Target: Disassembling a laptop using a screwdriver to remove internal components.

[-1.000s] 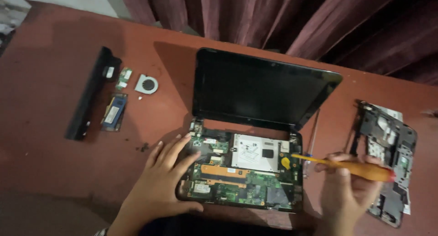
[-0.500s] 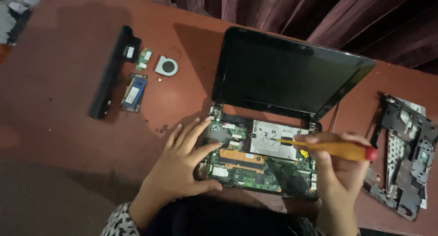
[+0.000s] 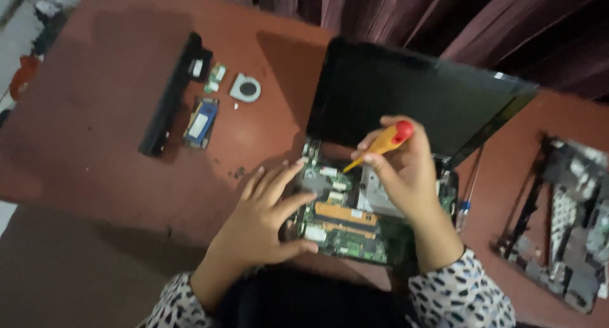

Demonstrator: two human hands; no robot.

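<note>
1. The main risk I see is the tip of the screwdriver (image 3: 379, 146). It points down and to the left toward the exposed green circuit board (image 3: 346, 223) of the opened laptop (image 3: 380, 176). If the tip slips, I think it can scratch the board or touch a small part next to the place it aims at.
2. A second risk, in my judgement, is the pressure from the left hand (image 3: 263, 220). It lies on the left edge of the board, so a hard push there could bend something.
3. The black screen (image 3: 412, 99) stands open behind both hands. If the base moves, the screen could tip.
4. The right hand (image 3: 406, 172) is closed around the yellow handle with the red end, and holds it above the middle of the board. The picture is blurred here, so I cannot tell if the tip already touches the board.
5. The left hand is spread flat, with fingers wide. It holds nothing; the fingers rest on the board's left part and the thumb is at the front edge.
6. On the red table (image 3: 114, 144), well apart to the left, lie a long black battery (image 3: 170, 98), a small blue card (image 3: 200, 122) and a round fan (image 3: 245, 87). A removed black cover (image 3: 564, 226) lies at the right.
</note>
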